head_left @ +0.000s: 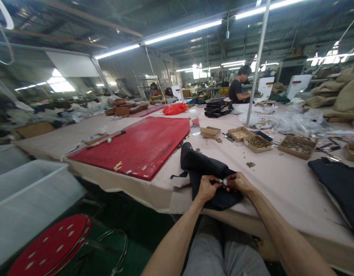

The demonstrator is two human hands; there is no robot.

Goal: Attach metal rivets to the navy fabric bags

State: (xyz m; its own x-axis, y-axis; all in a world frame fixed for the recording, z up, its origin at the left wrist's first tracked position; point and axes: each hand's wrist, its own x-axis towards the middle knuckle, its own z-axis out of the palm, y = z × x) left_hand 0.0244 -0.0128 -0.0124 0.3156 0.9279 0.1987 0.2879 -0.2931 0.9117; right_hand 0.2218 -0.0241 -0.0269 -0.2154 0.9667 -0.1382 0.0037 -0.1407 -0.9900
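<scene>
Fingertips met over the black material (205, 163), left hand (208, 188) and right hand (239, 183) nose to nose at the near edge of the tabletop (286, 195)! Both grips were pinched tight, thumbs against fingers, on a small white piece (224, 182) caught between them, too tiny to make out any better. That black material lay bunched beneath the two hands, one folded end rising away from the person, a pale flap (181, 181) poking out on its left side.

Just beyond the right hand sat a little cluster of metal bits (251, 164), and behind it came a row of cardboard boxes, the middle one (257, 150) loaded with brassy pieces. Over to the left, a broad red board (145, 140) stretched out flat, with a wooden-handled tool (107, 138) lying across its far left edge. A clear container (195, 124) stood near the board's far right corner. Off on the right lay a dark panel (335, 184), well apart from the hands. Deeper in the room, a co-worker (236, 92) in a dark top was at another spot, arms forward.
</scene>
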